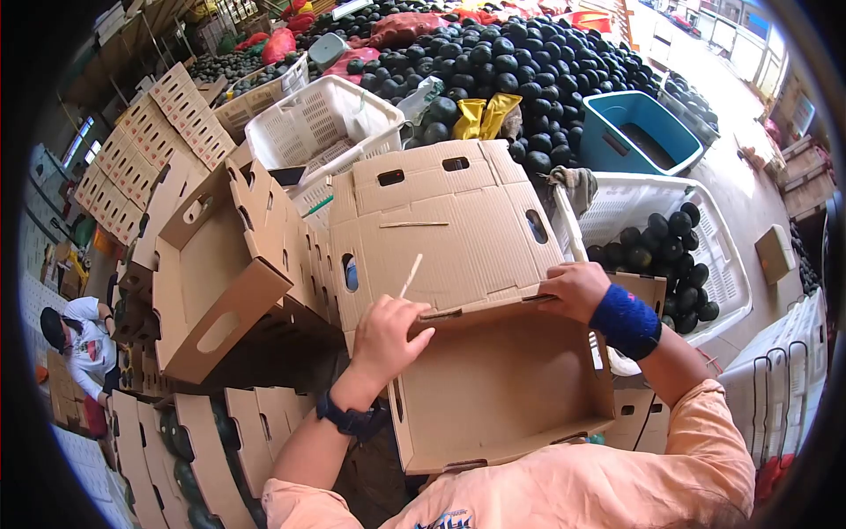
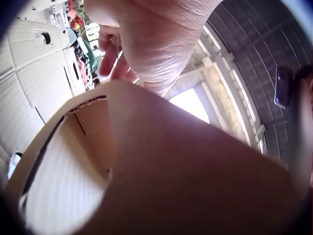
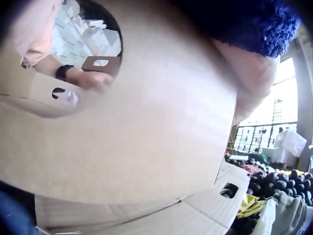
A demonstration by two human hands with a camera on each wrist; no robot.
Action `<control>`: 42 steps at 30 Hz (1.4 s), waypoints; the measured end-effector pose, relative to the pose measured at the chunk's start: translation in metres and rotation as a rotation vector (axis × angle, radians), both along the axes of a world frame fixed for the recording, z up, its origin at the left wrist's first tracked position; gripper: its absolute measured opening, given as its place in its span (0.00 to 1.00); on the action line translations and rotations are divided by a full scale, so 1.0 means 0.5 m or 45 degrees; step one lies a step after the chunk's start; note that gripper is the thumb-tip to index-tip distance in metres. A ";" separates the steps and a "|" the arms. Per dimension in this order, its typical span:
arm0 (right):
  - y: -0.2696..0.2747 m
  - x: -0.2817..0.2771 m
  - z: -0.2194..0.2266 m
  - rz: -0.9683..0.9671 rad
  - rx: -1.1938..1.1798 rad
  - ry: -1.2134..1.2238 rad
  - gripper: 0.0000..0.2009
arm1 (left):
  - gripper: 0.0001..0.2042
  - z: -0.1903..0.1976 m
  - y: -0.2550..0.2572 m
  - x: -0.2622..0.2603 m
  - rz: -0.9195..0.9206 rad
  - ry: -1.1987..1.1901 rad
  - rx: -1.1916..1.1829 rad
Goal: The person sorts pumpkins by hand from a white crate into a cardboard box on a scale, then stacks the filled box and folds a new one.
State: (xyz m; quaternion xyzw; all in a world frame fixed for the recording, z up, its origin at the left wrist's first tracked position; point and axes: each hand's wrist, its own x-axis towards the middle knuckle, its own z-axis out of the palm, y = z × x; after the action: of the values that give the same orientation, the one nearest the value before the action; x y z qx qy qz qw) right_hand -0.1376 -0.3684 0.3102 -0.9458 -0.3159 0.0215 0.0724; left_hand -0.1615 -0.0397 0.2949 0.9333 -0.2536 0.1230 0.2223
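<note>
In the head view an open cardboard box (image 1: 493, 388) lies tilted before the person's body. My left hand (image 1: 386, 339) holds its far left corner, thumb toward the inside and fingers over the top edge. A thin pale strip (image 1: 411, 275) juts out just beyond those fingers, over a flattened cardboard box (image 1: 476, 212). At the far right corner, my right hand (image 1: 577, 291) grips the wall's edge. The left wrist view shows the box's side wall (image 2: 171, 161) with an oval handle hole, below the curled fingers. Much of the right wrist view is box wall (image 3: 161, 112), which hides the right fingertips.
A folded box (image 1: 216, 256) stands on a stack at left. Boxes of watermelons (image 1: 189, 467) line the lower left. White crates (image 1: 326, 123), a blue tub (image 1: 639, 132) and a watermelon pile (image 1: 511, 66) lie beyond. Another person (image 1: 84, 344) is at far left.
</note>
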 end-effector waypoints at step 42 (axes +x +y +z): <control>-0.200 0.004 -0.076 -0.510 1.805 0.286 0.06 | 0.27 0.107 0.069 -0.057 -0.005 0.473 -1.705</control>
State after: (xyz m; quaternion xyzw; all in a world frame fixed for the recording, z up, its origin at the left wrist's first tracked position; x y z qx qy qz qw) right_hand -0.1356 -0.4683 0.2724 -0.7037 -0.0662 -0.1044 0.6997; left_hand -0.1902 -0.0051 0.3482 0.6003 -0.0827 0.0906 0.7903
